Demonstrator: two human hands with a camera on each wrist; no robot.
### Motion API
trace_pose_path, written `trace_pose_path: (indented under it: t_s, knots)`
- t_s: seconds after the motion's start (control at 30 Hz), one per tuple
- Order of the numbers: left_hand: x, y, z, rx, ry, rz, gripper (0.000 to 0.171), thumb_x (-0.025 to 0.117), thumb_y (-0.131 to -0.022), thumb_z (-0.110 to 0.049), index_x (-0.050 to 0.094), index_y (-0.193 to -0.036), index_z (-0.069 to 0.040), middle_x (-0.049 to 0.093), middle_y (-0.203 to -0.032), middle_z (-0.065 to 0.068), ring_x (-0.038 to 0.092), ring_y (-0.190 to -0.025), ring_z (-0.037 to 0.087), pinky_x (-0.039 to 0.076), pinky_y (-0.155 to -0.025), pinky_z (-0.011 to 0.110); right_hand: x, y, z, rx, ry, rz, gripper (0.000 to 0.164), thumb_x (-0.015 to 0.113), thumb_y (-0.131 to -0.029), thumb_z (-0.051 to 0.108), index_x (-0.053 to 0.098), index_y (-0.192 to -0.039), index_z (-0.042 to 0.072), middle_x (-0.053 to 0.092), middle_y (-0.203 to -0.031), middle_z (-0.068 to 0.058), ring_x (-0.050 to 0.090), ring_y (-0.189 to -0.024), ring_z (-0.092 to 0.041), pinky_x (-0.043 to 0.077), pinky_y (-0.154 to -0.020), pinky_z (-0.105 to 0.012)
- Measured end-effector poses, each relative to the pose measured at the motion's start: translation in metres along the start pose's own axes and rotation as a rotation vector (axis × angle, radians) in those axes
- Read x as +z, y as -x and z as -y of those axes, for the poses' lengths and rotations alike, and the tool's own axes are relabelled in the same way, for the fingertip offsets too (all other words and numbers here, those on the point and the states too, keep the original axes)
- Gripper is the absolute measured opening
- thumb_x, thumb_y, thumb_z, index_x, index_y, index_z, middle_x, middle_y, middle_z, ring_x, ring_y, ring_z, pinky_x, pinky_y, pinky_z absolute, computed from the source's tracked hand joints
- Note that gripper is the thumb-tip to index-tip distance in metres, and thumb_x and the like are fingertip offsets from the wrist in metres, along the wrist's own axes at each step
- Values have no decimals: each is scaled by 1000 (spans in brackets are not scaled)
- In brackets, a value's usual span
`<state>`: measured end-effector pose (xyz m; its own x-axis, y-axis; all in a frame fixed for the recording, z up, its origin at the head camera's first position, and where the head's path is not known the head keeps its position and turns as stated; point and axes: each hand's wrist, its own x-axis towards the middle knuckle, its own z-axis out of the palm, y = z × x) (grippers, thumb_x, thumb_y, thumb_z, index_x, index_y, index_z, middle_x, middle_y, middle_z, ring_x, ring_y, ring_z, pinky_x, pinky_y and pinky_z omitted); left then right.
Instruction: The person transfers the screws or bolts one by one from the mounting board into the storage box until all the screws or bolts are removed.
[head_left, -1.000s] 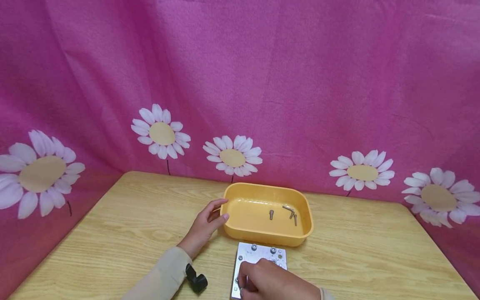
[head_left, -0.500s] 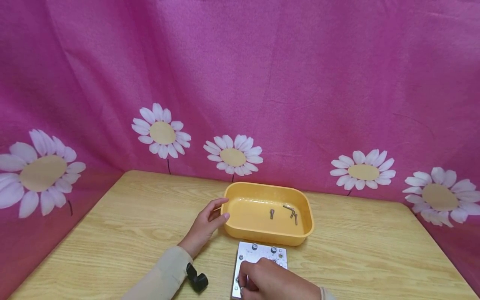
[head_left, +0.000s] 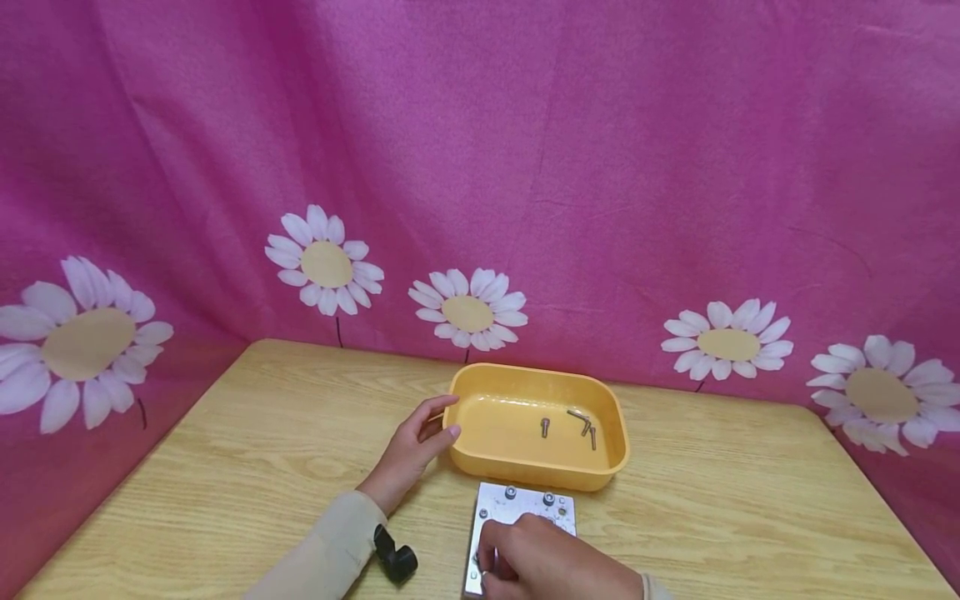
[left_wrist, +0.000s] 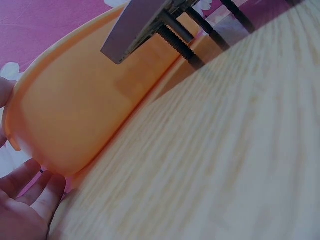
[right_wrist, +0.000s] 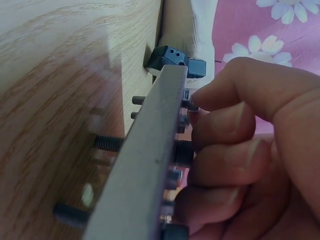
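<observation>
At the bottom of the head view, right of the middle, I see the right hand (head_left: 551, 562) over a shiny metal plate (head_left: 498, 500), hiding much of it. The bottom edge cuts off the plate's near end. Those fingers are curled close, and from the right wrist they pinch a small screw (right_wrist: 190, 105) at the plate's far end; the thumb is mostly hidden. Higher up, near the middle, the left hand (head_left: 405, 454) holds the left end of a yellow tub (head_left: 536, 471), thumb over the rim, fingers outside. The left wrist view cuts that hand off at its left edge. A bolt (head_left: 545, 427) lies in the tub, with thin metal bits (head_left: 593, 439) to its right, too small to tell apart. Both sleeves (head_left: 318, 546) get cut off too.
</observation>
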<state>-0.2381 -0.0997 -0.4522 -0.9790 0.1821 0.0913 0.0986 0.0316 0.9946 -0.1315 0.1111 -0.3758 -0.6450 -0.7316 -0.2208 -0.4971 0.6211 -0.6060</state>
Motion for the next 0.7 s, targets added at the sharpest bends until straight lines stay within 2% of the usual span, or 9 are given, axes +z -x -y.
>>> trace_pose_path:
  t_s: [0.1,0.3,0.57,0.7]
  knots:
    - [0,0,-1,-1,5,0,44,65,-93,-23,53,-135,-26,44,-145,0,45,-131,24,42,-106,37,0,0,0,-6,3,-15,7,64,-90,26,59,-86,26,54,-60,16,51,-55,3,46,-50,-16]
    - [1,0,-1,4,9,-1,44,64,-93,-22,52,-136,-25,44,-144,0,45,-131,24,43,-105,36,0,1,-1,-69,26,-78,10,64,-89,23,58,-82,26,50,-55,21,48,-51,7,43,-45,-15]
    - [0,-1,0,4,-1,0,45,65,-93,-24,52,-136,-24,44,-145,-1,44,-131,24,42,-106,36,-2,2,-1,-92,17,-106,11,64,-89,22,56,-82,26,48,-55,21,47,-50,8,40,-43,-15]
    - [0,0,0,-4,-4,-3,45,65,-93,-24,52,-136,-25,44,-144,-1,45,-131,23,42,-106,36,-3,2,-1,-96,3,-110,9,64,-89,23,57,-84,25,50,-57,20,48,-52,7,42,-45,-14]
